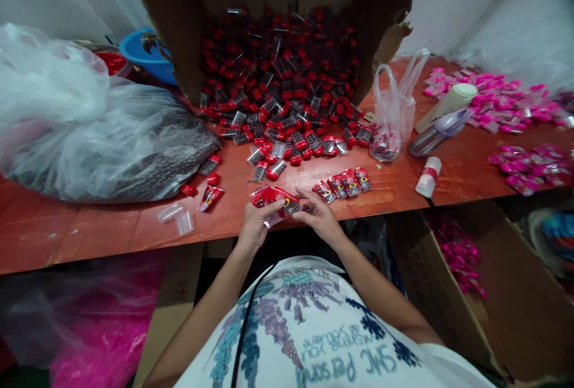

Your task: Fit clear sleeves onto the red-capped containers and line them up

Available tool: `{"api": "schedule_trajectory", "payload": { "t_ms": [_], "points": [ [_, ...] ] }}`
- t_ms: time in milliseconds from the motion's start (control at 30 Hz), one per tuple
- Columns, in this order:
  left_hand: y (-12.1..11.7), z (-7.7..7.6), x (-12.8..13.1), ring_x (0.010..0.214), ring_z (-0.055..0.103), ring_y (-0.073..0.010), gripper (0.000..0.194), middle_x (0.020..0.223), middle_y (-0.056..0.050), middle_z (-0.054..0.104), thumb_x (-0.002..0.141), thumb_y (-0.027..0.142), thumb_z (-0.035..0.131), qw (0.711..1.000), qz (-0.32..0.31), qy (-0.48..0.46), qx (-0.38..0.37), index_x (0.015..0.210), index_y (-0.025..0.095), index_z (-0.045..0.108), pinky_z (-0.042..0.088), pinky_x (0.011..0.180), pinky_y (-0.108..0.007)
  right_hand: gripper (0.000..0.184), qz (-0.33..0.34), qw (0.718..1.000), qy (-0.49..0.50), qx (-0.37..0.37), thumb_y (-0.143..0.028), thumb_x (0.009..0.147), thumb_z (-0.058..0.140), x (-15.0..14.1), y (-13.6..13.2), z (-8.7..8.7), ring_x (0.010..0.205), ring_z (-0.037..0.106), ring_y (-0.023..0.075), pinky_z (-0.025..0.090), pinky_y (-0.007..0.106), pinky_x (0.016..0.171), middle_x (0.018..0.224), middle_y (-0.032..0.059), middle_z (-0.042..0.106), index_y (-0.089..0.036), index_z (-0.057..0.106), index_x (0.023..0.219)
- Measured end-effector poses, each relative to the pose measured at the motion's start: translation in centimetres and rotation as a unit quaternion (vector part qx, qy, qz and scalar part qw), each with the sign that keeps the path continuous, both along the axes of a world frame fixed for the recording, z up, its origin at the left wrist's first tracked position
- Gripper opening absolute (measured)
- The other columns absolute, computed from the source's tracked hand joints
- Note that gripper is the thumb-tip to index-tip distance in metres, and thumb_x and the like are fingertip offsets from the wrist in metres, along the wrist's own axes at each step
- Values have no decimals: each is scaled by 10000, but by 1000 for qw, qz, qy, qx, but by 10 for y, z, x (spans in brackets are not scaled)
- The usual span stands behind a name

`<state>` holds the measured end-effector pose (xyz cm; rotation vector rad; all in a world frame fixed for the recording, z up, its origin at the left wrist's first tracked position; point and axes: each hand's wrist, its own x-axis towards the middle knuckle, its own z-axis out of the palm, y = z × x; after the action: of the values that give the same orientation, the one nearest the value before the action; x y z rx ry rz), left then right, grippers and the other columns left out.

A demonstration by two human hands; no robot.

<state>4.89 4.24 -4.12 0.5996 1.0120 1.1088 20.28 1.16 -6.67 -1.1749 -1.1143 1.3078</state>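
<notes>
My left hand (255, 222) is closed on several red printed plastic sleeves (264, 196), which are fanned out above the table's front edge. Beside it, my right hand (319, 216) pinches a small clear container in a red sleeve (291, 204) between thumb and fingers. The two hands nearly meet, and the exact contents of the sleeve are hard to make out. A short row of sleeved containers (350, 182) lies just right of my right hand. Loose clear containers with red caps (275, 169) are scattered right behind my hands.
A large cardboard box (179, 23) lies on its side, spilling red-capped containers. At left sit a clear bag of dark beads (125, 149) and empty clear tubes (183, 223). A plastic bag (390, 107), bottle (437, 131) and pink containers (497, 98) occupy the right.
</notes>
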Motion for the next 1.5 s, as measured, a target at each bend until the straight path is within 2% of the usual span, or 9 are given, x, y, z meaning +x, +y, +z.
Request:
{"api": "schedule_trajectory", "payload": {
  "t_ms": [167, 300, 500, 700, 900, 1133, 1233, 1367, 1500],
  "points": [
    [1, -10, 9, 616, 665, -165, 254, 727, -45, 719, 560, 118, 805, 998, -35, -24, -35, 788, 114, 693, 547, 635, -263, 329, -11, 1000, 4, -2, -329, 718, 703, 10, 4, -5, 852, 620, 171, 519, 322, 807, 941, 14, 654, -238, 683, 1034],
    [1, -16, 16, 724, 692, -206, 268, 848, -105, 733, 603, 82, 763, 991, -46, -71, -103, 864, 96, 699, 570, 694, -300, 344, -110, 991, -78, 24, -356, 742, 678, 43, 4, -12, 869, 609, 183, 499, 340, 826, 970, 33, 645, -224, 676, 1060],
    [1, -19, 15, 729, 698, -225, 249, 851, -115, 731, 612, 9, 714, 987, -13, -82, -139, 842, 98, 684, 590, 685, -358, 320, -241, 910, -328, 81, -365, 796, 623, 84, -2, -10, 1055, 510, 251, 441, 410, 906, 1114, 94, 549, -238, 669, 1087],
    [-3, -17, 22, 608, 678, -171, 266, 716, -52, 717, 539, 62, 800, 991, 23, -77, -103, 769, 108, 675, 579, 641, -287, 247, -59, 970, -221, 89, -322, 782, 647, 13, -2, 0, 725, 555, 151, 484, 279, 677, 911, 27, 598, -233, 642, 1013],
    [-4, -20, 3, 620, 684, -184, 295, 731, -69, 724, 525, 92, 822, 994, 35, -63, -80, 785, 99, 684, 573, 645, -289, 325, 25, 979, -186, 77, -230, 789, 593, -7, 20, -1, 804, 605, 158, 498, 276, 732, 855, -4, 624, -245, 593, 1113],
    [-3, -20, -20, 680, 690, -185, 272, 771, -63, 724, 574, 60, 776, 990, 79, -94, -67, 825, 105, 682, 566, 694, -297, 416, 168, 925, -294, 175, -149, 866, 470, -8, 47, 10, 859, 638, 160, 477, 283, 792, 968, -6, 687, -312, 555, 1238],
    [1, -20, -29, 648, 679, -160, 198, 734, -52, 715, 620, 36, 738, 978, 117, -129, -111, 791, 116, 677, 559, 650, -258, 414, 132, 887, -395, 200, -122, 891, 420, -9, 78, 3, 951, 602, 183, 458, 312, 848, 1074, 31, 666, -288, 565, 1242],
    [6, -22, -41, 573, 641, -119, 99, 687, -24, 693, 714, 56, 684, 961, 146, -183, -146, 742, 149, 664, 553, 607, -245, 396, 91, 796, -554, 227, -105, 894, 436, -16, 112, -12, 1161, 452, 254, 377, 392, 968, 1295, 104, 543, -216, 569, 1251],
    [8, -21, -50, 584, 642, -119, 101, 689, -11, 690, 735, 64, 680, 948, 181, -196, -173, 739, 160, 652, 558, 632, -268, 267, 124, 773, -579, 228, -198, 901, 491, -24, 107, -18, 1047, 491, 266, 402, 391, 908, 1102, 133, 607, -188, 641, 1121]
  ]
}}
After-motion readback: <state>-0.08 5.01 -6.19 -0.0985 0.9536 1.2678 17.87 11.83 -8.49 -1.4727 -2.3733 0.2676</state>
